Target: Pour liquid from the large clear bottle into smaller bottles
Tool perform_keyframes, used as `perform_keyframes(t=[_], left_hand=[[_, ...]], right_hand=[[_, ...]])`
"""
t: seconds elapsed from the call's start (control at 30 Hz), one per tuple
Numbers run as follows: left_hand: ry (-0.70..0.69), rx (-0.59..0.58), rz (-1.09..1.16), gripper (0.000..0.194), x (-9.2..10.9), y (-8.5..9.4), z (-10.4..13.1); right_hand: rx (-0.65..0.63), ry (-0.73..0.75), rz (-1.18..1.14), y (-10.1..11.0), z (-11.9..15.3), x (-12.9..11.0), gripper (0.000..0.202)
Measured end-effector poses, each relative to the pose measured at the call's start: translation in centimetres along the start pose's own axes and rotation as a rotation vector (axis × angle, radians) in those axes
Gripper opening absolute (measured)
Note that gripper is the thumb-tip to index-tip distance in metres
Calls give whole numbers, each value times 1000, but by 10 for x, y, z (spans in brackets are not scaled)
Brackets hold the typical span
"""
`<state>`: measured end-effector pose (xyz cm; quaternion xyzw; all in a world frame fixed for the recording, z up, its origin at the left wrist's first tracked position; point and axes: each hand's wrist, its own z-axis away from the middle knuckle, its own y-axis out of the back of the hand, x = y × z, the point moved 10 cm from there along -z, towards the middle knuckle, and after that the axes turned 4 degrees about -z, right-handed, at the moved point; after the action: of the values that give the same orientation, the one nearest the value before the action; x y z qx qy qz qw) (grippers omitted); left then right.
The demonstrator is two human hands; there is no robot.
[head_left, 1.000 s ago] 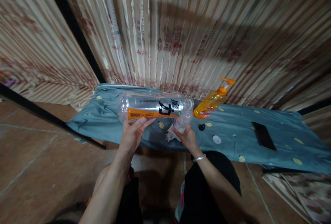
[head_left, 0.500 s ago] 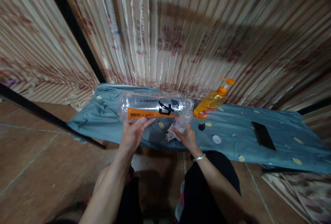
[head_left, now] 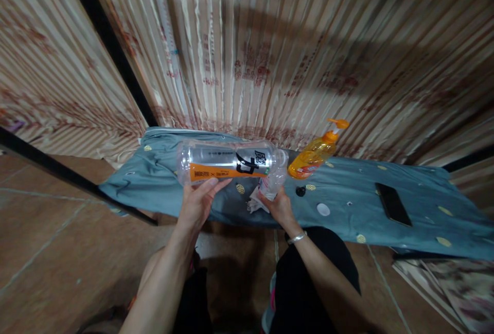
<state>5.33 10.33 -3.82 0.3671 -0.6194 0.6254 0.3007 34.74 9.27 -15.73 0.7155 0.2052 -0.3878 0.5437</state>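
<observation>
Lying nearly level in my left hand [head_left: 197,200] is a large clear plastic bottle [head_left: 231,161] with a silver and orange label, its uncapped neck pointing right. My right hand [head_left: 280,203] grips a smaller clear bottle [head_left: 273,182] below that neck. The mouths of the two bottles seem close together, but I cannot tell if they touch. A crumpled white piece [head_left: 255,203], perhaps tissue, shows beside my right fingers. Just right of the bottles stands a pump bottle [head_left: 312,158] of orange liquid.
On the bench's teal cloth [head_left: 347,210] lie a black cap [head_left: 300,191], a white cap [head_left: 323,209] and a black phone [head_left: 392,204]. Dark metal poles [head_left: 111,46] rise at the left. A pleated patterned curtain [head_left: 262,56] hangs behind the bench.
Both hands hold the two bottles in nearly the same pose. The whole view has shifted very slightly.
</observation>
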Motion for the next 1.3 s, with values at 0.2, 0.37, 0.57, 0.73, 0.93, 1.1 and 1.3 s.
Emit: perform_keyframes(t=[0.2, 0.37, 0.57, 0.73, 0.93, 1.1, 1.3], left_hand=[[3, -9, 1, 57, 0, -1, -1], [-4, 0, 7, 56, 0, 1, -2], [-6, 11, 15, 58, 1, 2, -1], [4, 2, 9, 61, 1, 0, 0], [5, -8, -5, 57, 1, -2, 1], [0, -12, -17, 51, 0, 1, 0], [-6, 18, 10, 64, -2, 5, 0]], right_hand=[[-5, 13, -47, 1, 0, -2, 65], [-18, 0, -57, 2, 0, -3, 62], [-14, -16, -68, 2, 1, -5, 58], [-23, -30, -58, 2, 2, -8, 58], [-14, -39, -69, 5, 4, -11, 57], [-13, -20, -80, 6, 3, -11, 58], [-19, -28, -74, 7, 4, -14, 58]])
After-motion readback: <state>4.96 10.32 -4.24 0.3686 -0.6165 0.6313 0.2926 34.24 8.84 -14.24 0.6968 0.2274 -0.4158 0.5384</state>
